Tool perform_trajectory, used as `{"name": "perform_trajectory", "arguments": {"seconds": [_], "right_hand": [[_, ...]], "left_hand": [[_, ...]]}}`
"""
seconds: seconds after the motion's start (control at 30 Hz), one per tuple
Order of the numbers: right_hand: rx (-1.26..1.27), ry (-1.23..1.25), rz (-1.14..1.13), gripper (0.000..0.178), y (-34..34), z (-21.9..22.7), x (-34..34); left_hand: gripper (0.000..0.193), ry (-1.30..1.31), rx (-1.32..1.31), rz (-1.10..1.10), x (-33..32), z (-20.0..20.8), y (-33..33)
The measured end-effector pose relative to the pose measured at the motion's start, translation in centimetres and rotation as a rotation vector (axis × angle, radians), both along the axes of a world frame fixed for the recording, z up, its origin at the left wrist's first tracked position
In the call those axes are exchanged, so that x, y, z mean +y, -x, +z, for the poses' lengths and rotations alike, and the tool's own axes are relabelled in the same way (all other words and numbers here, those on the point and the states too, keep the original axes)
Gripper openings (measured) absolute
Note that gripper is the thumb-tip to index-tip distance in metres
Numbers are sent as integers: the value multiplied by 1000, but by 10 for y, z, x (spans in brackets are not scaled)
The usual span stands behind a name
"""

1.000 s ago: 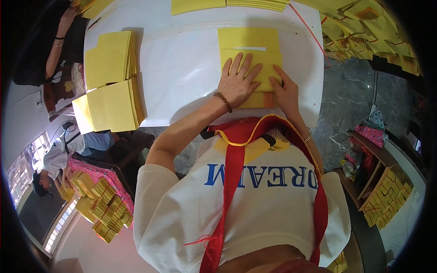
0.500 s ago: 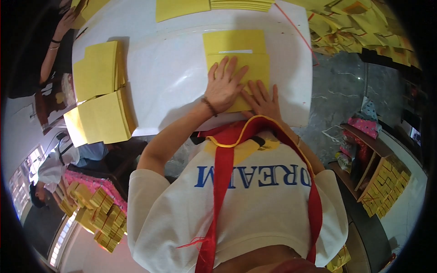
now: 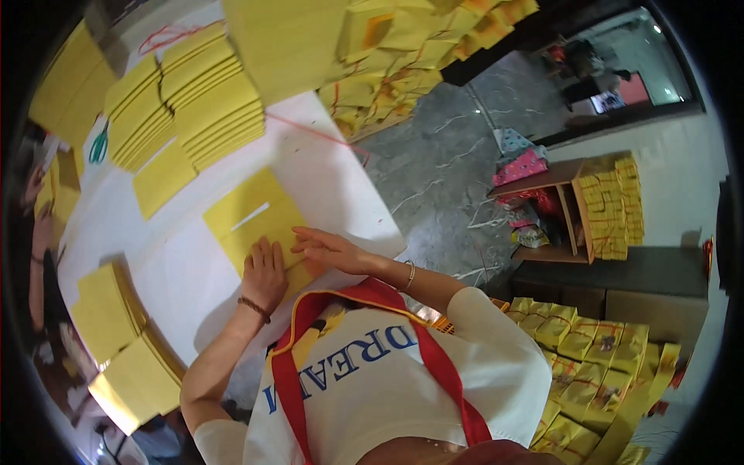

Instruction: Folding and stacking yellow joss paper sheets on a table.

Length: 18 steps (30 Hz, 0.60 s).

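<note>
A yellow folded paper sheet lies on the white table in front of me, with a narrow white strip across it. My left hand rests palm down on the sheet's near part, its fingers stretched out. Over the sheet's right edge is my right hand, fingers extended toward the left one and holding nothing that I can see. Whether its fingertips touch the paper I cannot tell. Part of the sheet's near end is hidden under the hands.
Rows of stacked yellow papers stand at the far left, with green scissors beside them. Two more yellow stacks sit at the near left corner. A co-worker's hands are at the left edge. Tied yellow bundles lie at right.
The view has turned to the right. My left hand has drawn back toward the sheet's near end. My right hand has shifted from lying on the paper to its right edge.
</note>
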State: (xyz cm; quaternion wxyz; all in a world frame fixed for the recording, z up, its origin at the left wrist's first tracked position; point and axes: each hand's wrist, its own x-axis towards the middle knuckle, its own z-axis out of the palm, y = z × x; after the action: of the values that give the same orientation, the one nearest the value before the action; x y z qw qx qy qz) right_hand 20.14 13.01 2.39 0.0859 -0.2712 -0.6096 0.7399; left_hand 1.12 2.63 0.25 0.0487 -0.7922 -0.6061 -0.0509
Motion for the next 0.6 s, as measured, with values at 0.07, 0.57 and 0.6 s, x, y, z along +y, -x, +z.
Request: {"name": "perform_trajectory", "arguments": {"seconds": [0.07, 0.57, 0.6], "right_hand": [[33, -64, -172, 43, 1, -2, 12], [-267, -847, -588, 20, 5, -64, 25], [-258, -865, -543, 20, 11, -53, 24]], "left_hand": [[43, -18, 147, 44, 8, 2, -4], [32, -611, -897, 725, 20, 38, 173], [35, -721, -669, 632, 27, 41, 191]]}}
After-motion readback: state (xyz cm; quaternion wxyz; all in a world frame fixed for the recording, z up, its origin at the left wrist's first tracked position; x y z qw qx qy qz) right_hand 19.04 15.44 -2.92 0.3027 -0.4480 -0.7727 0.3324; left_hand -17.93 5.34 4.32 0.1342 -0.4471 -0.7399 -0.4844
